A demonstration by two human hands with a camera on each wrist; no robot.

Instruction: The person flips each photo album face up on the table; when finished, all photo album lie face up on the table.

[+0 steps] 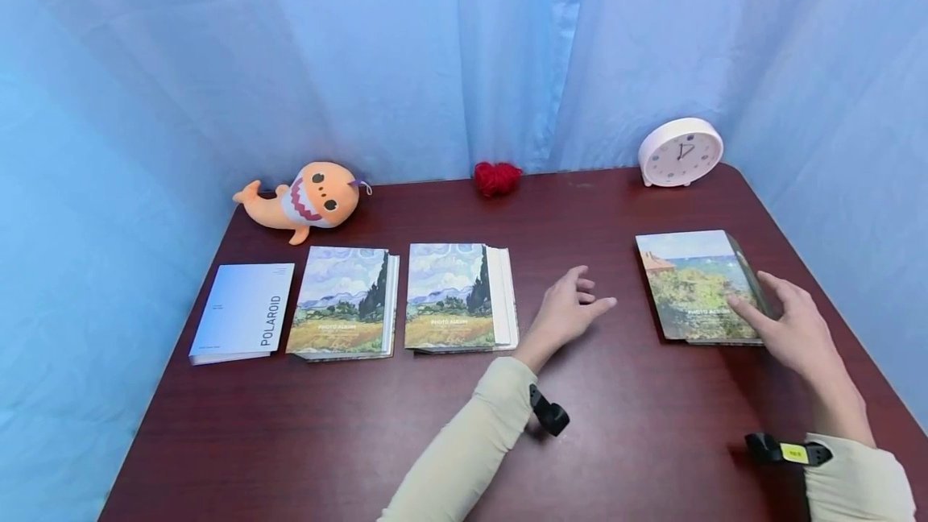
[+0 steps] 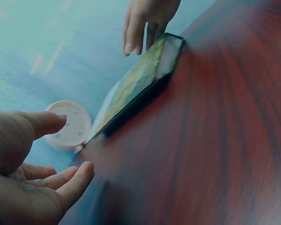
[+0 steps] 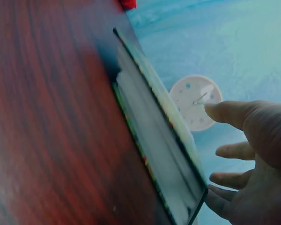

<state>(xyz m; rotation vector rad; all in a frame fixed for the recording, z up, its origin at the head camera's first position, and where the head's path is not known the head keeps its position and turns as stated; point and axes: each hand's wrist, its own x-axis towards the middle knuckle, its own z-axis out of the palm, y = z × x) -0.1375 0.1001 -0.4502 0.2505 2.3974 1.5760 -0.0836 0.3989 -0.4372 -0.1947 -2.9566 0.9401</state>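
A photo album [image 1: 696, 284] with a green seaside painting on its cover lies at the right of the table. My right hand [image 1: 797, 325] is at its right edge, thumb over the cover and fingers spread along the side. In the right wrist view the fingers look loose, and I cannot tell whether they touch the album [image 3: 154, 136]. My left hand [image 1: 565, 312] hovers over the table, fingers relaxed and holding nothing. It sits between that album and another photo album [image 1: 449, 296] with a wheat-field painting. A matching wheat-field album [image 1: 339, 300] lies further left.
A white POLAROID album [image 1: 242, 308] lies at the far left of the dark wooden table [image 1: 616, 441]. Along the back are an orange plush shark [image 1: 319, 196], a red yarn bundle [image 1: 496, 178] and a white round clock [image 1: 681, 153]. Blue curtains [image 1: 362, 55] hang around the table.
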